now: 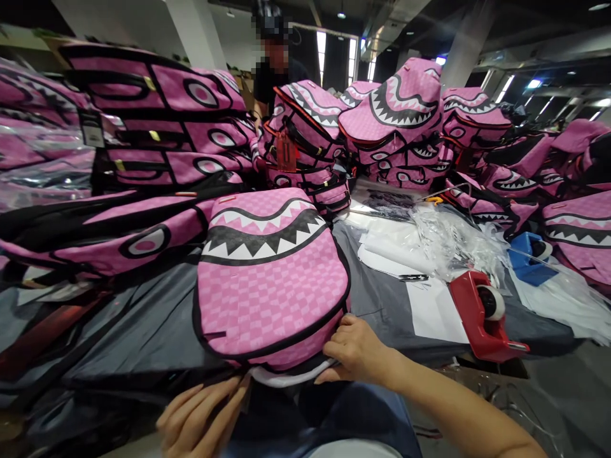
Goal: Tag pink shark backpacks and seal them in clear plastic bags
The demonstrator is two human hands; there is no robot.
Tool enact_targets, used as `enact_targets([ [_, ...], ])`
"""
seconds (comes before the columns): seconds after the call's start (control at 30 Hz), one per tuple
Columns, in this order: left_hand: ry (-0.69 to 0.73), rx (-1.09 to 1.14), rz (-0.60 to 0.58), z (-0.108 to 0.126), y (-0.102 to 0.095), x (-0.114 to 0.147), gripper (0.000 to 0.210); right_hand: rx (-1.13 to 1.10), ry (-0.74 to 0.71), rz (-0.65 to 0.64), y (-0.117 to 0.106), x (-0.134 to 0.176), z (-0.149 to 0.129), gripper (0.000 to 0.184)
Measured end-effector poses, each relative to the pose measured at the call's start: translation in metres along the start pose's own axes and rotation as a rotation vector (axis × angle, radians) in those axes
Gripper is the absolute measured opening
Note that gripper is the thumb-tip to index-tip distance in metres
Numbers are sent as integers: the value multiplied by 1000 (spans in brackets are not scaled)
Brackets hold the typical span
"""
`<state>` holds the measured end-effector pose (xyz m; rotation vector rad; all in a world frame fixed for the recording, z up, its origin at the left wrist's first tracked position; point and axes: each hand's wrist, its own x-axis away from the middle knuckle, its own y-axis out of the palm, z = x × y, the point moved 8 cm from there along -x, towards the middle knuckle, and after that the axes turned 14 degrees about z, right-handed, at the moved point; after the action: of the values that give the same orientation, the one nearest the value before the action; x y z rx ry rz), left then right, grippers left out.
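A pink checkered backpack point(274, 286) with a black-and-white shark-mouth print lies front side up at the table's near edge, its black-piped end toward me. My right hand point(356, 350) is closed on the near right rim, thumb below and fingers above. At the near left corner, my left hand point(205, 416) pinches the dark edge, its fingertips partly hidden. Between both hands a white curved strip point(291, 376) shows under the pink panel; I cannot tell whether it is lining or padding.
Stacked pink backpacks point(167, 121) stand on the left, with more piles point(391, 121) at the back. To the right are a red tape dispenser point(482, 315), a blue tape dispenser point(531, 257), clear plastic bags point(443, 235) and white paper point(436, 312). A person point(272, 63) stands behind the piles.
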<state>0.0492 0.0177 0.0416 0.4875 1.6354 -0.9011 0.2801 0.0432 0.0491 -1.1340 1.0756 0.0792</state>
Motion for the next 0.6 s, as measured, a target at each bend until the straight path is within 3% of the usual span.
enact_targets([
  [0.07,-102,78,-38,9,6,-19,46,45,-55,9,2,0,-3,53],
  [0.13,-155,199,-161,27,28,-37,43,99,-129,32,1,-1,-8,47],
  [0.23,-152,308,-389,52,75,-54,36,151,-222,55,-5,-3,-14,35],
  [0.33,-47,445,-577,65,111,-55,37,162,-220,66,-10,-4,-14,26],
  [0.4,-14,584,-661,67,121,-52,39,155,-173,54,-7,-2,-11,22],
  [0.53,-353,730,-883,50,131,-40,34,104,-71,-87,14,2,-4,13],
  [0.6,-444,724,-939,47,129,-36,35,23,0,-120,14,1,-4,17],
])
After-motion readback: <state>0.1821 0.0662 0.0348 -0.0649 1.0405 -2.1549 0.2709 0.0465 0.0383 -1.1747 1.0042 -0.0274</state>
